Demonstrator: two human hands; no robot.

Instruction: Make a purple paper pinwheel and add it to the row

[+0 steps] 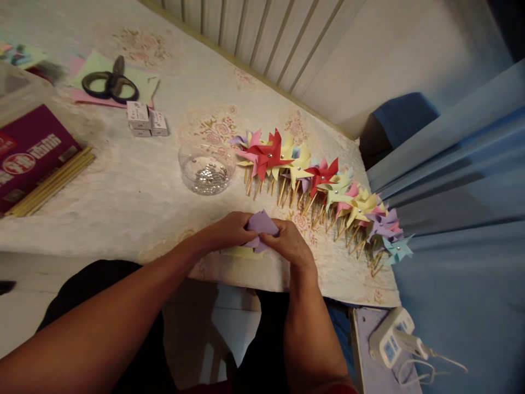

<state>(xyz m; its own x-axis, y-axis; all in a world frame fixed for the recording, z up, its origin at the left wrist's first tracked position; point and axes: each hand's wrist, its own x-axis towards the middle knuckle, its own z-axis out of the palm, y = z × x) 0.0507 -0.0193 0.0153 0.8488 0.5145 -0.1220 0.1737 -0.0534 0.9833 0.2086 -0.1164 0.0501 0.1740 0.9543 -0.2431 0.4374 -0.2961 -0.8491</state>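
A piece of purple paper [263,223], folded or bent, is held between my two hands just above the table's near edge. My left hand [235,227] pinches its left side. Closed on the right side is my right hand [289,241], its thumb pressed against the paper's lower middle. Pale yellow paper [244,251] lies on the cloth beneath my hands. Beyond them stands a clear round dish [207,178] with many small silver fasteners in it. To the right, a long row of paper pinwheels [301,164] on thin sticks rests on the table.
Scissors [110,85] lie on coloured paper sheets [143,85] at the back left, beside small white boxes [145,119]. A purple package [36,150] and thin sticks [53,183] lie at far left. A white power strip [391,336] sits below right, near a blue curtain [463,235].
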